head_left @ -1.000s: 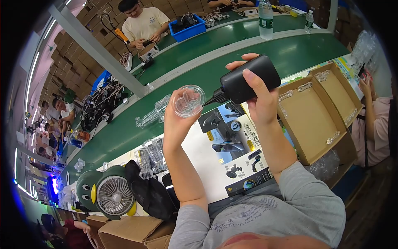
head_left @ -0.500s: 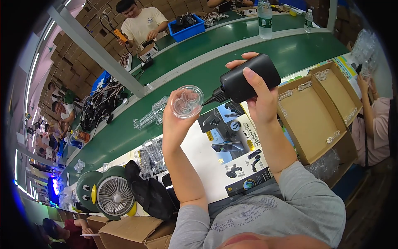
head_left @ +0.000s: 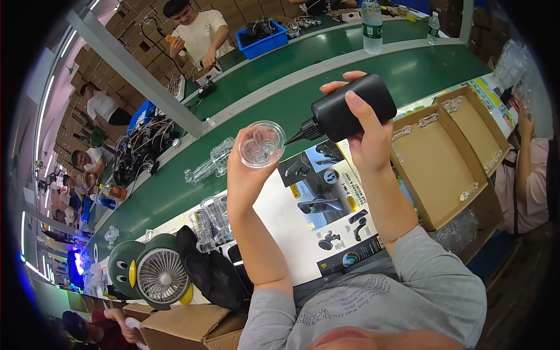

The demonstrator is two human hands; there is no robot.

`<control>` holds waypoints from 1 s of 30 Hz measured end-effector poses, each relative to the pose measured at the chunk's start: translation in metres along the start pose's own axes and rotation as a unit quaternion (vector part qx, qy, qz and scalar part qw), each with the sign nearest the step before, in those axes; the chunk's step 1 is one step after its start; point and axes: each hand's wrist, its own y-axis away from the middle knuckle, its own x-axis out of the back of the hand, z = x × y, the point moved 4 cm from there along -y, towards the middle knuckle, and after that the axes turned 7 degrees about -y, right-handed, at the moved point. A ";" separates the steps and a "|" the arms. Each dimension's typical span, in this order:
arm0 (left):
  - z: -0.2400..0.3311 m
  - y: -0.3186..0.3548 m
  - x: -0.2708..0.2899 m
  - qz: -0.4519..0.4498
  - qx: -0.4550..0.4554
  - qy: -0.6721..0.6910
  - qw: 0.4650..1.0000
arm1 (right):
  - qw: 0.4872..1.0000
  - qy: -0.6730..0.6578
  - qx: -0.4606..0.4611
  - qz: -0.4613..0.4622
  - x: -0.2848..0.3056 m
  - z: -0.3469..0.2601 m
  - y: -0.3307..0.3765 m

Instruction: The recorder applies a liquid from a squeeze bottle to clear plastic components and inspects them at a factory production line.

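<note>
The green table [head_left: 280,111] runs wide across the view, long enough to carry work for several people; a cardboard box [head_left: 434,169] lies open at the person's right, its flaps spread so that its inside can be reached from above; a white printed sheet [head_left: 303,216] with product pictures lies flat just below the raised hands; a small green desk fan [head_left: 157,274] with a cartoon face stands at the lower left, turned toward the seat; clear plastic parts [head_left: 210,166] lie on the table near the left hand. The right hand [head_left: 364,137] has its grip closed around a black squeeze bottle [head_left: 350,108], tipped sideways so its thin nozzle points at the piece; the left hand [head_left: 248,175] pinches a clear round plastic piece [head_left: 261,144] by its rim, lifted well above the table with its open face toward the camera, seemingly so the nozzle tip just beside it can be aimed by eye.
</note>
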 end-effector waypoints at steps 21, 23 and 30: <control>-0.001 0.003 0.001 -0.017 -0.008 -0.012 1.000 | 1.000 0.006 0.019 0.016 0.006 -0.002 -0.005; -0.001 0.004 0.003 -0.015 -0.002 -0.006 1.000 | 1.000 0.009 0.018 0.014 0.006 -0.002 -0.005; 0.004 0.003 0.004 0.002 -0.028 -0.020 0.999 | 1.000 0.008 0.017 0.015 0.008 -0.002 -0.006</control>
